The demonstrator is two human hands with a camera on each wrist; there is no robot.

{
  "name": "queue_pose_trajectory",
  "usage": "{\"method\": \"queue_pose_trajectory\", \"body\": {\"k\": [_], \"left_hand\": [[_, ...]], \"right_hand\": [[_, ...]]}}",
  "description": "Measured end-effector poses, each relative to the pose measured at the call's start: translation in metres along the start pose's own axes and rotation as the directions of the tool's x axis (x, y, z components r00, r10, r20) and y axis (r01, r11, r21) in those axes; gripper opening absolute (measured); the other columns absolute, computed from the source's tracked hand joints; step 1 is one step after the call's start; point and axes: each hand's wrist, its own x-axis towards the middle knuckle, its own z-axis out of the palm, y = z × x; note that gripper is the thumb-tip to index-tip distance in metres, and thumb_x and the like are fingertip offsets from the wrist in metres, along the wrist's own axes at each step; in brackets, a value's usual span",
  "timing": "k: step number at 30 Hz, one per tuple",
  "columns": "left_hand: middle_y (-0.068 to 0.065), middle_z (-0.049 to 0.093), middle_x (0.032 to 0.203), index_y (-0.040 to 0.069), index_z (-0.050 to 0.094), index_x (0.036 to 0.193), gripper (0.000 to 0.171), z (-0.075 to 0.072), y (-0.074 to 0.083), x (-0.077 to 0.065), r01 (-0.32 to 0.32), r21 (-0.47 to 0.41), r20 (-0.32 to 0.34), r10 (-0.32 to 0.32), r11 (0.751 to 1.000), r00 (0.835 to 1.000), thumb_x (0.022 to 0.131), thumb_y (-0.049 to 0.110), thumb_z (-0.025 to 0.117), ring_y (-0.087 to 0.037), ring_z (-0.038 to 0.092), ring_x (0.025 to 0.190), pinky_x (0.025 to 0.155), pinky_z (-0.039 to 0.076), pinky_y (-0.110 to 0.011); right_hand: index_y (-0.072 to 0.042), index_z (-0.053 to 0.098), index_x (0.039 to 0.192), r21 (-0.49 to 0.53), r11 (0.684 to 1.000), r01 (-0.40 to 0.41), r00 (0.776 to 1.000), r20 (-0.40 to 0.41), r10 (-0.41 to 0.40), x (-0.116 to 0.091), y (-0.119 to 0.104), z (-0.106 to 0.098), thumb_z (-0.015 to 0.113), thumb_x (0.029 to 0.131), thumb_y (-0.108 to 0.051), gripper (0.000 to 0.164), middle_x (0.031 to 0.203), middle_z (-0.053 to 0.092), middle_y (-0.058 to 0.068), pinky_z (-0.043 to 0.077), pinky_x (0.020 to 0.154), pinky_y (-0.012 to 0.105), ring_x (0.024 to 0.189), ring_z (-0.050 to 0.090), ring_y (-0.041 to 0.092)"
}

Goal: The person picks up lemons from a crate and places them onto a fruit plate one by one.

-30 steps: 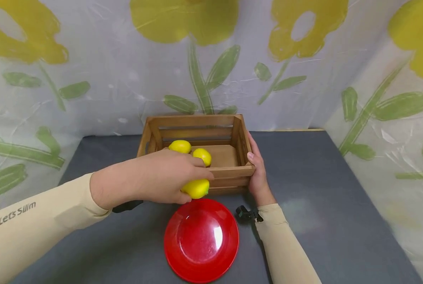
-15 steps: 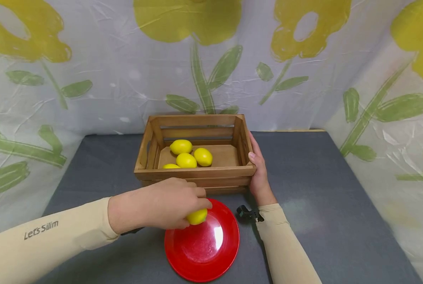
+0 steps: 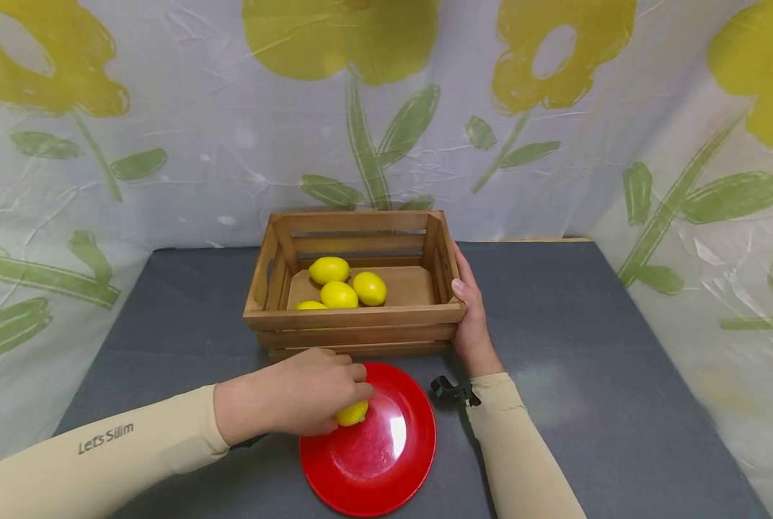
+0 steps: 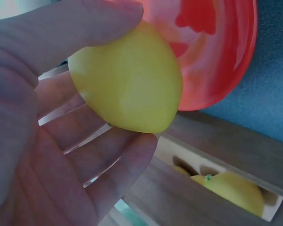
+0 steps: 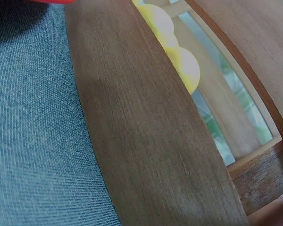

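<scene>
From the head view, I see a wooden crate (image 3: 360, 316) at the far side of the dark tabletop (image 3: 588, 346), with loose lemons (image 3: 329, 270) gathered toward its left end; at least four show. A red plate (image 3: 376, 479) sits just in front of the crate, close enough, I'd judge, to keep any reach between the two short. In front of the crate too, above the plate's left part, the left hand (image 3: 301, 395) has hold of one lemon (image 3: 352, 414); whether that fruit touches the plate I can't tell. The right hand (image 3: 474, 321) grips the crate's right end, thumb at the rim and fingers along the outside, likely to steady it.

The left wrist view explains the hold: thumb on one side of the lemon, fingertips against the other, spread only as wide as the fruit. That probably suits a smooth, rounded thing, and leaves its far side bare.

In the right wrist view, the crate's front wall hides part of the lemons inside. Only a sliver of the hand shows beside the crate's end, so I can't read its fingers there.
</scene>
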Motion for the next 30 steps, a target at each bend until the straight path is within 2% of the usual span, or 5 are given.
{"method": "queue_pose_trajectory", "body": {"k": [10, 18, 30], "left_hand": [[0.005, 0.073, 0.112, 0.026, 0.074, 0.131, 0.063, 0.010, 0.001, 0.009, 0.016, -0.025, 0.016, -0.016, 1.000, 1.000, 0.074, 0.037, 0.099, -0.012, 0.063, 0.095, 0.078, 0.058, -0.029], [0.005, 0.073, 0.112, 0.028, 0.074, 0.134, 0.068, 0.019, -0.001, 0.014, 0.018, -0.005, 0.046, -0.018, 1.000, 0.999, 0.072, 0.039, 0.100, -0.012, 0.064, 0.095, 0.079, 0.058, -0.030], [0.003, 0.075, 0.114, 0.025, 0.075, 0.131, 0.065, 0.022, -0.006, 0.013, 0.042, -0.002, -0.002, -0.042, 0.999, 0.999, 0.072, 0.037, 0.100, -0.015, 0.066, 0.098, 0.081, 0.060, -0.033]], "right_hand": [[-0.046, 0.037, 0.166, -0.014, 1.000, -0.004, 1.000, 0.006, 0.004, 0.001, 0.001, 0.000, 0.042, 0.098, -0.048, 0.069, 0.174, 0.033, -0.016, 0.023, 0.127, 0.066, 0.158, 0.032, 0.025], [-0.048, 0.037, 0.166, -0.017, 1.000, 0.000, 1.000, 0.002, 0.000, 0.000, 0.001, -0.001, 0.043, 0.098, -0.051, 0.069, 0.173, 0.033, -0.017, 0.023, 0.126, 0.068, 0.158, 0.031, 0.024], [-0.048, 0.036, 0.166, -0.026, 1.000, 0.008, 1.000, 0.004, -0.008, 0.001, 0.000, -0.001, 0.043, 0.098, -0.053, 0.069, 0.172, 0.034, -0.019, 0.023, 0.127, 0.068, 0.158, 0.032, 0.023]]}}
